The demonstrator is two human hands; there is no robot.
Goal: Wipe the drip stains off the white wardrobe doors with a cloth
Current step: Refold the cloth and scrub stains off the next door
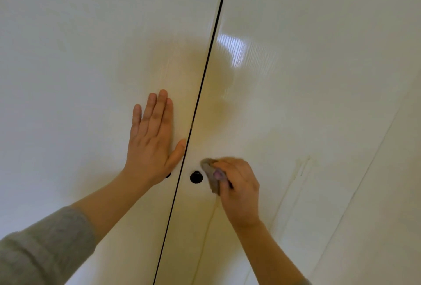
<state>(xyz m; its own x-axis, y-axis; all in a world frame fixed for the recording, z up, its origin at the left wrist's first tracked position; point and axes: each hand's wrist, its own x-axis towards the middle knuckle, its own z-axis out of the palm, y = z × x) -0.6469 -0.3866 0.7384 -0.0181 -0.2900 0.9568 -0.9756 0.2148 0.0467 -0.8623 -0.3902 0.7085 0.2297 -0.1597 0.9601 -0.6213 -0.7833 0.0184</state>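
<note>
In the head view my right hand [239, 184] is the working grip. Its fingers curl round the grey cloth [213, 176] and press it to the right door [319, 79], just beside the black knob [196, 177]. The drip stain [301, 167] lies to the right of that grip, near but apart, with its long axis slanting down and leftward. My left hand [152, 143] rests flat on the left door [68, 57], fingers straight, farther from the stain.
</note>
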